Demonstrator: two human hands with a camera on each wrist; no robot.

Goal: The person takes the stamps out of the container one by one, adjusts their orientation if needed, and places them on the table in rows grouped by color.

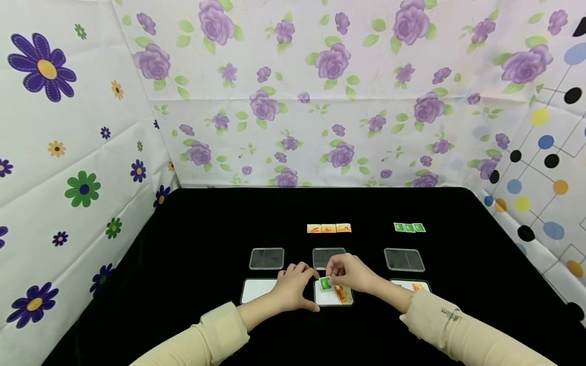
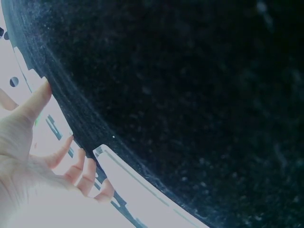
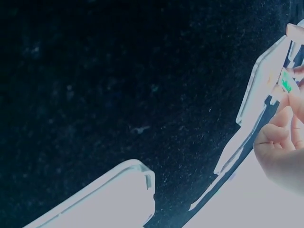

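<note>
My right hand (image 1: 354,273) pinches a small green picture card (image 1: 325,283) by its right side, over the middle white-lined shallow box (image 1: 322,300). An orange-and-yellow card (image 1: 341,296) lies in the right part of that box, partly below my hand. The green card (image 3: 287,83) also shows between fingertips in the right wrist view. At the box's left side is my left hand (image 1: 293,288), thumb near the lower left corner and index finger near the upper one. Its fingers are spread and loosely bent in the left wrist view, with nothing in the palm.
A white-lined box (image 1: 254,291) stands at the left, partly behind my left hand. Another (image 1: 409,282) at the right holds green and orange cards. Behind are clear lids (image 1: 267,258), (image 1: 405,260). Farther back lie orange cards (image 1: 328,229) and green cards (image 1: 409,227).
</note>
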